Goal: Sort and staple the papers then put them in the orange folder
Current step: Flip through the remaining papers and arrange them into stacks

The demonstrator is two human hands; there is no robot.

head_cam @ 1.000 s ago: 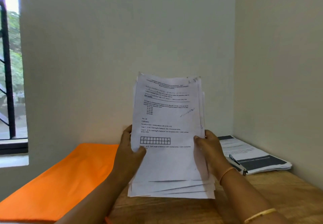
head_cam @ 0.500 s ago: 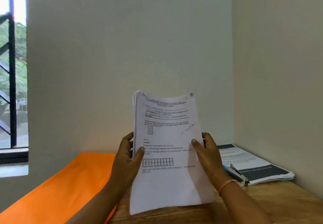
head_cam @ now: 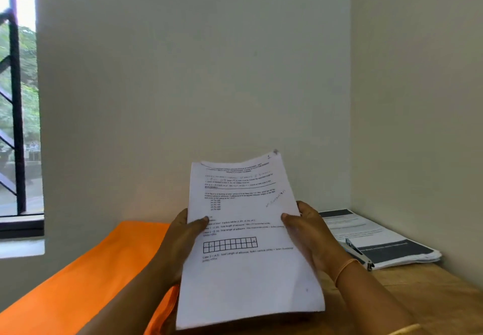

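Observation:
I hold a stack of white printed papers (head_cam: 245,277) tilted up over the wooden table (head_cam: 431,298). My left hand (head_cam: 183,240) grips the stack's left edge, thumb on the front sheet. My right hand (head_cam: 311,232) grips the right edge, thumb on the front too. The top sheet carries text and a small grid drawing. The orange folder (head_cam: 86,282) lies flat on the table to the left, partly behind my left arm. A stapler (head_cam: 358,255) lies to the right, half hidden by my right wrist.
A second pile of printed sheets (head_cam: 386,243) with dark bands sits in the right corner under the stapler. Walls close in behind and on the right. A barred window (head_cam: 18,125) is at the far left.
The fanned, uneven sheets have been squared into one even stack, and the stack has dropped lower and tilted back toward me. Both hands keep their hold on its sides.

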